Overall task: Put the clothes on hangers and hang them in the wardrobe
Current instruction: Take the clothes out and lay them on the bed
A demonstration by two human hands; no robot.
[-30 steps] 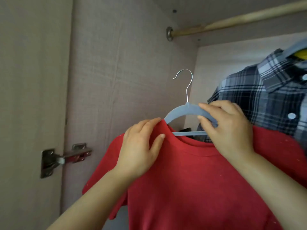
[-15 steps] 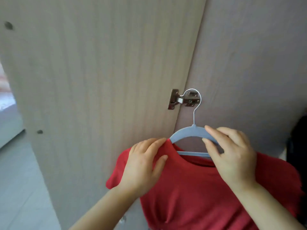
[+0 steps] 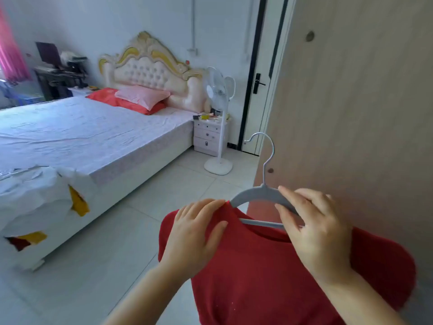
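**Step in hand:** seating the red T-shirt (image 3: 269, 277) squarely on the hanger (image 3: 257, 195) before it goes into the wardrobe. The shirt is held up in front of the person, over the tiled floor (image 3: 117, 242). The bed (image 3: 82, 137) is on the left and the wardrobe door (image 3: 351, 113) on the right.

1. The left hand (image 3: 194, 235) pinches the shirt's shoulder fabric, fingers over the top and thumb against the front, at the end of the hanger's left arm. Draw the fabric outward until the shoulder sits fully on that arm.
2. The right hand (image 3: 314, 233) has its fingers curled round the hanger's right arm and lower bar, at the neckline. Hold firm here so the hanger does not tip while the other side is pulled.
3. Check that the neckline is centred under the hook (image 3: 266, 148), then carry the load by the hanger, not by the cloth. The rail is not in view.

**Materials**

- **Shirt:** soft, matte knit with a round neck and short sleeves. It drapes freely and will probably slip if it is seated unevenly.
- **Hanger:** grey, with a curved body and a matte, possibly flocked surface. It has a thin straight bar and a slender bright wire hook that opens to the left.
- **Wardrobe door:** a flat, rigid panel with a pale wood-grain finish and small round caps.
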